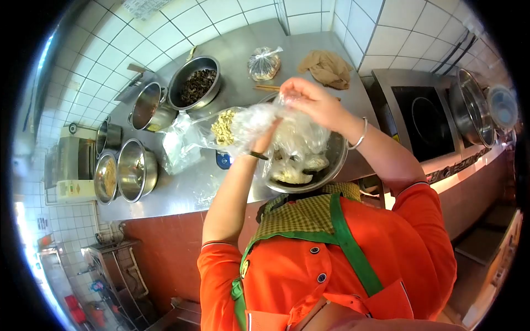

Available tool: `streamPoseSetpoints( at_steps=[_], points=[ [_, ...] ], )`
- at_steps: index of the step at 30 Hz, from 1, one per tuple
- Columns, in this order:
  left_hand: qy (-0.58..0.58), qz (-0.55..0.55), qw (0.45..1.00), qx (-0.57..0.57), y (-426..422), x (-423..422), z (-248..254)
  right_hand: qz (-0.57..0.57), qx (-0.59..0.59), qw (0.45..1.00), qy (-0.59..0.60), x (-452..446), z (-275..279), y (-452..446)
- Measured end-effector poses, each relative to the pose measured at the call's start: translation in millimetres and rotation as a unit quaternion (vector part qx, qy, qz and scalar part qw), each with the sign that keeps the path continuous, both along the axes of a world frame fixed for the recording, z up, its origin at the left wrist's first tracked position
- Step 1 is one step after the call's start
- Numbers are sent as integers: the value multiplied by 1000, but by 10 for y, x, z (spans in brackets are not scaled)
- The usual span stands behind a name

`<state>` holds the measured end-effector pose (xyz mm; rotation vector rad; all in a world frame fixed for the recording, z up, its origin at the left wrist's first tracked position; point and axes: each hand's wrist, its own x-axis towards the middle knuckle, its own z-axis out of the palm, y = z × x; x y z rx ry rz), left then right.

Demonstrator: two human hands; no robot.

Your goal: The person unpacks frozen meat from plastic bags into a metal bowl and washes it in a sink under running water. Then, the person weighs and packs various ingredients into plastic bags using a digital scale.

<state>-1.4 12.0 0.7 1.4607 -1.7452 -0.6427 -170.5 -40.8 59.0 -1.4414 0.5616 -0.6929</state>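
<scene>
My right hand [309, 102], with a bangle at its wrist, pinches the clear plastic bag [254, 124] near its upper end. Lower and to the left, my left hand [266, 139] is against the crumpled plastic, its fingers hidden by the film. Pale chopped pieces [223, 128] show at the bag's left end. Just beneath my hands, a large steel bowl [338, 165] holds more clear plastic with whitish contents [291, 172].
Left on the steel counter [237, 49] are a bowl of dark food [199, 85], a steel pot [149, 107] and smaller bowls [135, 170]. A tied bag [265, 63] and brown cloth [327, 69] lie behind; an induction cooker [422, 121] stands right.
</scene>
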Motion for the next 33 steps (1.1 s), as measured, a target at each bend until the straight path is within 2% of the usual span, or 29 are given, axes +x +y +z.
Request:
streamPoseSetpoints(
  at_steps=[2,3,4,5,6,7,9,10,11,12,13,14,15,16,18,21,22,23,24,25,26,28,29,30,31,32,33],
  points=[
    [29,56,997,48,-59,84,-191,-119,-172,977,-31,-110,52,23],
    [110,63,991,40,-90,93,-344,-155,-154,976,-2,-218,-47,33],
    [112,65,991,41,-72,68,-301,-153,-153,976,0,-339,-133,52],
    [-14,54,995,-86,-63,29,-191,-90,-132,975,153,-458,-212,79],
    [-140,40,967,-208,-48,2,-101,-26,-106,947,302,-533,-288,128],
    [-139,40,968,-206,-32,-7,-65,-13,-149,946,287,-566,-389,203],
    [4,46,994,-104,-75,-11,15,41,-208,938,274,-581,-380,351],
    [75,47,995,-45,-58,-10,74,125,-220,873,417,-552,-342,366],
    [-2,-3,999,-54,-73,15,260,141,-286,848,424,-583,-794,281],
    [-3,-4,998,-55,-15,3,304,155,-356,816,428,-609,-1227,169],
    [-61,-4,996,-67,73,-13,345,152,-360,815,428,-579,-1124,178],
    [-120,-6,990,-77,113,-11,375,161,-345,785,488,-500,-922,252],
    [106,-52,992,-43,87,111,116,169,-325,754,545,-447,-770,325],
    [330,-91,940,-17,63,232,-143,165,-324,756,545,-431,-683,351],
    [418,-91,899,94,259,321,-125,145,-216,769,584,-396,-578,362],
    [504,-65,849,148,505,444,-193,133,-273,752,585,-393,-750,371],
    [290,-31,946,140,583,394,45,135,-278,751,583,-408,-708,314],
    [61,8,990,130,663,345,282,145,-248,824,488,-433,-602,224],
    [63,13,989,130,684,384,279,155,-210,884,388,-453,-467,147],
    [38,-4,983,181,700,435,265,178,-50,929,321,-425,-266,101],
    [14,-24,973,231,699,460,236,192,68,962,180,-434,-193,60],
    [23,-43,965,256,634,442,9,165,132,972,100,-394,90,99],
    [29,-63,957,282,614,391,-2,166,132,972,100,-349,147,96],
    [28,-63,957,281,608,331,27,150,157,976,34,-306,189,75],
    [-42,-97,983,151,591,198,206,132,181,974,-32,-277,237,69],
    [-111,-129,985,17,571,63,360,129,179,975,-33,-260,297,81],
    [-162,-138,976,-35,478,-11,407,98,144,985,-8,-244,362,96]
  ],
)
